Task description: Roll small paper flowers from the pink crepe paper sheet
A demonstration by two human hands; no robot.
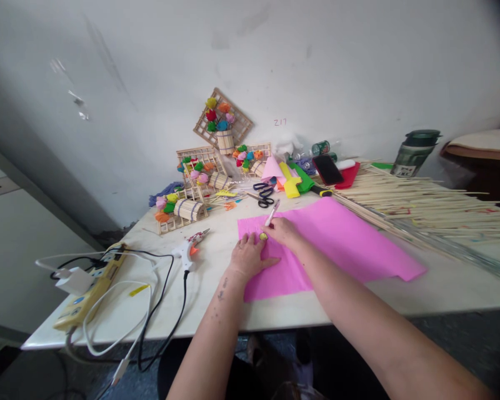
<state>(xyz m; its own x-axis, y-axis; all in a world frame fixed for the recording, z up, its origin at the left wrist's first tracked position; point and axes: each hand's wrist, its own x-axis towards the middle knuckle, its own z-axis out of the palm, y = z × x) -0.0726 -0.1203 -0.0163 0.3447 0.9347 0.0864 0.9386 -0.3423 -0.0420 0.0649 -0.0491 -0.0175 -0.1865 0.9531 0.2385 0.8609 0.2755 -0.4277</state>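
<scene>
Could smear or wander off line if the thin pink paper sheet (337,239) creeps under the left hand (250,256), pressed flat with fingers spread on the sheet's near-left part beside a small yellow round piece (263,236). Right hand (282,229) pinching a slim white pen (272,213), tip touching the sheet's far-left edge, just beyond the left hand.

Pink paper sheet (337,244) lies flat, small yellow disc (263,236) on it
</scene>
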